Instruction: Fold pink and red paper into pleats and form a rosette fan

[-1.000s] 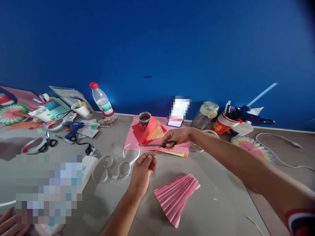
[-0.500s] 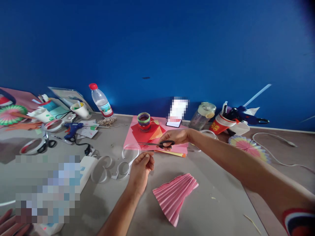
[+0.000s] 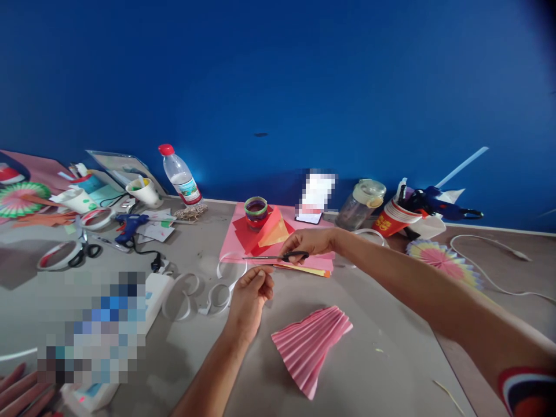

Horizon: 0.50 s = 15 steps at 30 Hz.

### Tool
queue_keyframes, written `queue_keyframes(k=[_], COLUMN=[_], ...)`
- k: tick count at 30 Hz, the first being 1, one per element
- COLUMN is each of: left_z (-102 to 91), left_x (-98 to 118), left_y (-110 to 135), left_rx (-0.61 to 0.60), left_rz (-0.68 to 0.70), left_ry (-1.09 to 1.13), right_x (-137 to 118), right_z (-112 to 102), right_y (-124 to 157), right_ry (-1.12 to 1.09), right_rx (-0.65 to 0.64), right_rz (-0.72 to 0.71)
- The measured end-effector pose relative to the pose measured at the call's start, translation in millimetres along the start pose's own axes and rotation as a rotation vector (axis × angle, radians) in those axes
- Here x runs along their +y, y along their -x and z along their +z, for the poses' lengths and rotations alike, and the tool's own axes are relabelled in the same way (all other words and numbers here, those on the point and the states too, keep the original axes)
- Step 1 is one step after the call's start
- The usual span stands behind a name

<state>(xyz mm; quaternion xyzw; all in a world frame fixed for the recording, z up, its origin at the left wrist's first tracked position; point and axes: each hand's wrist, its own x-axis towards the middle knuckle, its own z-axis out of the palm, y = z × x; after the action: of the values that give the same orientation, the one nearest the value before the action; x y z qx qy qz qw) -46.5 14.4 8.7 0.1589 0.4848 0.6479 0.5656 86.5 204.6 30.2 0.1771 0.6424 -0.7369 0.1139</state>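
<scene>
My right hand (image 3: 309, 242) grips a pair of dark-handled scissors (image 3: 295, 255), blades pointing left, above the near edge of the pink paper stack (image 3: 232, 231). Just below the blades, my left hand (image 3: 252, 295) is closed in a pinch; what sits between its fingertips is too small to make out. Curled white strips (image 3: 220, 296) lie beside and partly behind that hand. In front of me on the table rests a pleated pink paper fan (image 3: 311, 347), narrow at its upper right. Red and orange sheets (image 3: 275, 231) cover part of the stack.
A roll of tape (image 3: 256, 213) sits on the papers. Behind stand a phone (image 3: 309, 217), a clear jar (image 3: 358, 205), red paper cups (image 3: 393, 219) and a bottle (image 3: 182, 179). At left are a glue gun (image 3: 130, 226), a power strip (image 3: 154, 295) and another person's hand (image 3: 19, 391).
The scissors have tilted slightly, and their handles now look flatter in my right hand. Both hands keep nearly the same places; the whole view has shifted a little.
</scene>
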Motion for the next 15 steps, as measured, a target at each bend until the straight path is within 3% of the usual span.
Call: queue_keyframes(k=[10,15], left_z=[1.5,3.2], left_x=[1,2], left_y=[1,3], left_rx=[0.001,-0.015], left_rz=[0.012,0.024], left_ry=[0.018,0.03], right_x=[-16,-19], right_z=[11,18], right_y=[9,44], right_ry=[0.128,0.316], right_rx=[-0.015,0.066], right_rz=[-0.001,0.041])
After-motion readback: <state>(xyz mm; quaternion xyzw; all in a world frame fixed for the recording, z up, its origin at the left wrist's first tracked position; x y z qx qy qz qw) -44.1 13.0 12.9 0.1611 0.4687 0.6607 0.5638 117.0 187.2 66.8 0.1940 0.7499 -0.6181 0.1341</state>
